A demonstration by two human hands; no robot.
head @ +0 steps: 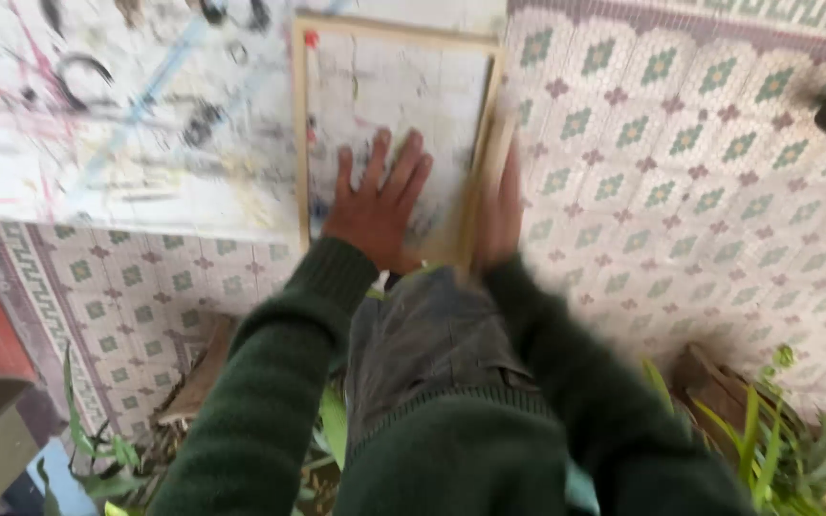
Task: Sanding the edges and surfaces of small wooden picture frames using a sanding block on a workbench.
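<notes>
Both hands on a wooden frame at the edge of a paint-streaked surface

L hand [375, 205] lies flat inside the wooden frame [300, 134], fingers [403, 167] spread & pointing away from the body, palm pressing the pale sheet [403, 86] the frame borders. R hand [501, 205] sits edge-on along the frame's right rail, blurred; fingers look held together against the wood, can't tell if they wrap it. Frame's long axis runs away from the person, near end at the edge of the white, paint-marked surface [126, 143]. Both hands at that near end, L within, R outside. Patterned tile floor [700, 172] beneath, green plants [776, 449] low right.
</notes>
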